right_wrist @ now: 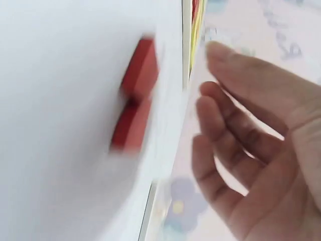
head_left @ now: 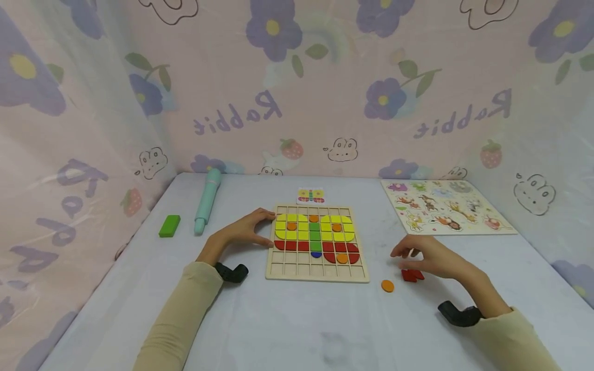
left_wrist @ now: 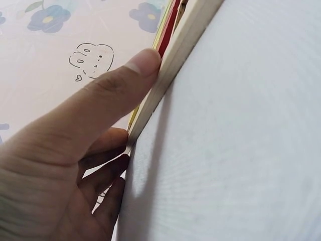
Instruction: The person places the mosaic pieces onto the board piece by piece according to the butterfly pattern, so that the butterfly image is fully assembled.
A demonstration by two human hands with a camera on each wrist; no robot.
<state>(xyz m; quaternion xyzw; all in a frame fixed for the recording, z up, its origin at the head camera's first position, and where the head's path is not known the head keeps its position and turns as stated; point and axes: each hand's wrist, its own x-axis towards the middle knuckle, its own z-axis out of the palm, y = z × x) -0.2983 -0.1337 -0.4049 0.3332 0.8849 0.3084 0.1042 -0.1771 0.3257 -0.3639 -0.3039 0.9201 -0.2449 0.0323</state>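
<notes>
My left hand (head_left: 246, 226) rests against the left side of a wooden grid board (head_left: 303, 270); in the left wrist view its thumb (left_wrist: 110, 88) and fingertips touch the board's edge. Yellow, red, green, orange and blue pieces lie in the grid and form a butterfly-like pattern. My right hand (head_left: 431, 255) hovers right of the board with loosely bent fingers and nothing between them. Just below it on the table are small red pieces (head_left: 412, 275), which the right wrist view shows blurred as two red blocks (right_wrist: 140, 68). Near them lies an orange disc (head_left: 387, 286).
A small pattern card (head_left: 311, 196) lies behind the board. At the back right is an animal puzzle board (head_left: 445, 206). On the left are a mint-green tube (head_left: 208, 202) and a green block (head_left: 169, 225). Printed curtains stand around the white table (head_left: 297, 330).
</notes>
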